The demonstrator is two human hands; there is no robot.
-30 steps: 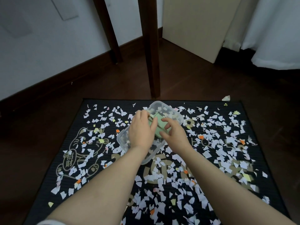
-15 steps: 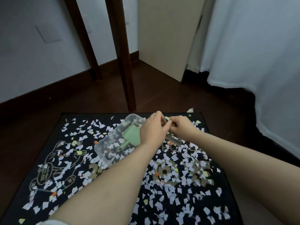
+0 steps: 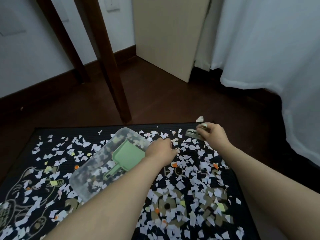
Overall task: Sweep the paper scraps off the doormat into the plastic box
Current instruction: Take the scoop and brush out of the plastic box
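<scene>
A black doormat (image 3: 57, 134) lies on the dark wood floor, strewn with several white and coloured paper scraps (image 3: 180, 185). On its middle left sits a clear plastic box (image 3: 78, 185), which holds a green dustpan (image 3: 129, 155) and some scraps. My left hand (image 3: 161, 150) hovers at the box's right corner with fingers loosely curled; nothing shows in it. Near the mat's far right edge my right hand (image 3: 212, 135) pinches a small grey-green brush (image 3: 191, 133), whose head points left just over the mat.
Two dark wooden legs (image 3: 117, 84) stand on the floor just beyond the mat. A beige panel (image 3: 166, 40) leans in the corner and a white curtain (image 3: 268, 49) hangs at the right. One loose scrap (image 3: 199, 119) lies on the floor past the mat.
The hands came out of the box together with the brush, then parted. My right hand carried the brush to the mat's far right; my left hand stayed by the box. The view swung right.
</scene>
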